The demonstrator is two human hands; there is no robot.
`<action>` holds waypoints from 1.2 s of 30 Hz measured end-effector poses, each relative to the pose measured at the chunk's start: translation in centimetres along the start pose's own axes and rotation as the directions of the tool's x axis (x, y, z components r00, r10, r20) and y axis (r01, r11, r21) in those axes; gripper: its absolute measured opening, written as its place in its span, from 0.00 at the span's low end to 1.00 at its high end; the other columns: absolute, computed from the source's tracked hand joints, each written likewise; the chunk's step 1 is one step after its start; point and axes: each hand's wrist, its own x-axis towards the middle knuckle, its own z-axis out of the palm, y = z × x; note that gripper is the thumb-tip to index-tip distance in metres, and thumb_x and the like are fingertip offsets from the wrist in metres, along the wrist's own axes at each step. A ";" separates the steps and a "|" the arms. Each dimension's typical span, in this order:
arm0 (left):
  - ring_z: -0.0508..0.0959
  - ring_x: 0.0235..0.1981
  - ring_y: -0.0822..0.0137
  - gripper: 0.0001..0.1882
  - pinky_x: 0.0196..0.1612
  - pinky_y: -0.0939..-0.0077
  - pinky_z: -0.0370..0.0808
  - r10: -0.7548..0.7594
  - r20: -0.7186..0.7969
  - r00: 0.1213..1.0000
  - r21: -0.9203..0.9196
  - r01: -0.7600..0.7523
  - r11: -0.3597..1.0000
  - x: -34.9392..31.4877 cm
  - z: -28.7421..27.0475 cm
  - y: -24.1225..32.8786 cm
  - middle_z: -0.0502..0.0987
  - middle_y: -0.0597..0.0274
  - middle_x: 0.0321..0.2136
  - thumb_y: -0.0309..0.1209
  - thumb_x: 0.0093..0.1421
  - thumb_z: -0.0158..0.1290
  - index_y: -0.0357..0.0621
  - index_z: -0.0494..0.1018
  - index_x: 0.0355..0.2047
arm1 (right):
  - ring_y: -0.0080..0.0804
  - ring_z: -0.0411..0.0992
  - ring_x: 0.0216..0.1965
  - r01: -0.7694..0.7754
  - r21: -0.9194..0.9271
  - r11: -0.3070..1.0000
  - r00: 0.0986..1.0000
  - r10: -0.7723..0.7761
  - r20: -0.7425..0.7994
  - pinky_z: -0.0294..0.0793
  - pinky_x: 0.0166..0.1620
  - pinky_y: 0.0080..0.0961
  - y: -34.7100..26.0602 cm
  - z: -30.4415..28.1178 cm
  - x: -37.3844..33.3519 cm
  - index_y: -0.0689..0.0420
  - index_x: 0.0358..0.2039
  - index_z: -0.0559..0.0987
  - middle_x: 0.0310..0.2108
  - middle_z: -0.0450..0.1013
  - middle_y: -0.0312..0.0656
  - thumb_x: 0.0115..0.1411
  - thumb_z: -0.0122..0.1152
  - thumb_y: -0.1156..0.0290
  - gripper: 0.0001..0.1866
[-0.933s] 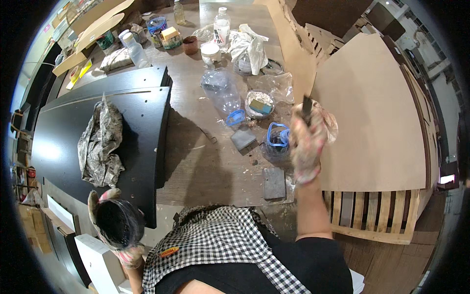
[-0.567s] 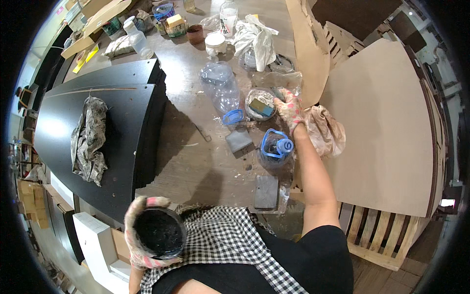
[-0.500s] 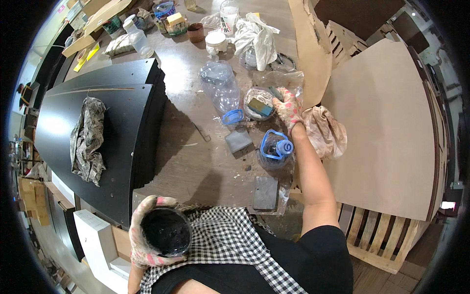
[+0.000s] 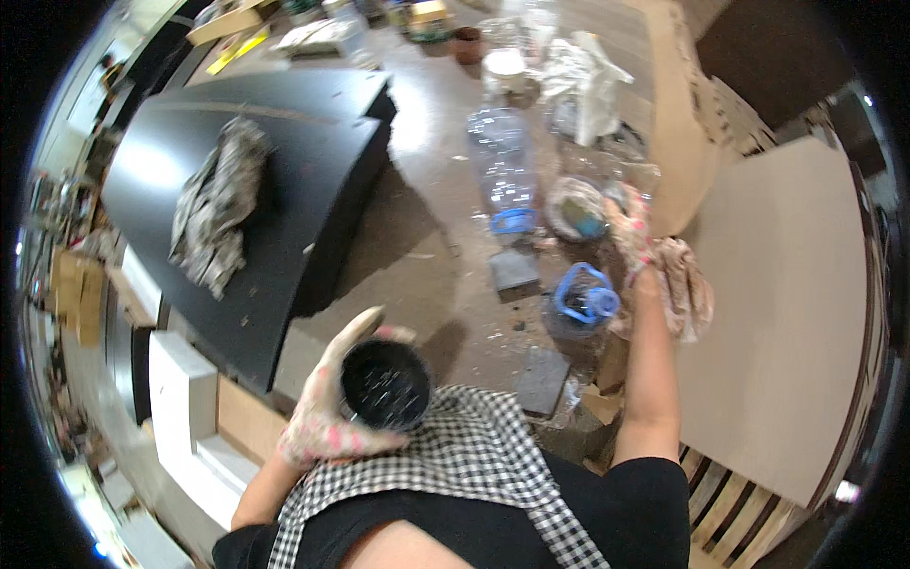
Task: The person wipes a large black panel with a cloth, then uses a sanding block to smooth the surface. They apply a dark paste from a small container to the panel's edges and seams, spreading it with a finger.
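I see a brown worktable (image 4: 406,284) mid-frame, light glaring off its upper part | grey floor (image 4: 144,474), lower left | white box-like unit (image 4: 185,384) standing there | tan boxes (image 4: 78,296) stacked, left edge | light wooden slats (image 4: 737,517), lower right | dark brown panel (image 4: 766,66), upper right | I read the upper-left background as bright, blurred.

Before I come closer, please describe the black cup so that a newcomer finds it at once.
Find the checked apron at the bottom centre. At its upper left edge, the left hand holds the black cup. Its shiny black inside distinguishes it from the brown pot far back.
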 end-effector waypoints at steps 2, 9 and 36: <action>0.72 0.58 0.61 0.64 0.64 0.66 0.66 -0.029 -0.016 0.999 0.050 0.030 0.998 -0.1 -0.6 -0.7 0.71 0.52 0.57 0.35 0.30 0.77 0.39 0.55 0.68 | 0.39 0.73 0.51 -0.176 0.065 0.982 0.978 0.181 -0.099 0.72 0.55 0.35 -3.5 -0.9 -1.4 0.63 0.55 0.73 0.49 0.75 0.49 0.69 0.56 0.62 0.21; 0.66 0.64 0.62 0.54 0.68 0.65 0.62 0.005 0.011 1.000 -0.036 -0.004 0.999 -1.4 -1.9 -3.3 0.67 0.55 0.61 0.28 0.39 0.75 0.42 0.58 0.65 | 0.23 0.70 0.28 0.299 0.503 0.811 0.810 -0.495 0.315 0.69 0.32 0.21 -20.0 -7.3 -11.6 0.63 0.51 0.77 0.31 0.73 0.35 0.64 0.55 0.77 0.14; 0.67 0.63 0.55 0.54 0.65 0.61 0.65 0.003 -0.135 0.991 0.193 0.024 0.981 -6.9 -2.3 -6.4 0.65 0.50 0.60 0.35 0.38 0.77 0.39 0.61 0.64 | 0.42 0.82 0.31 0.313 0.537 0.783 0.188 -0.605 0.774 0.80 0.34 0.29 -28.7 2.7 -16.0 0.62 0.45 0.80 0.31 0.81 0.50 0.58 0.63 0.80 0.14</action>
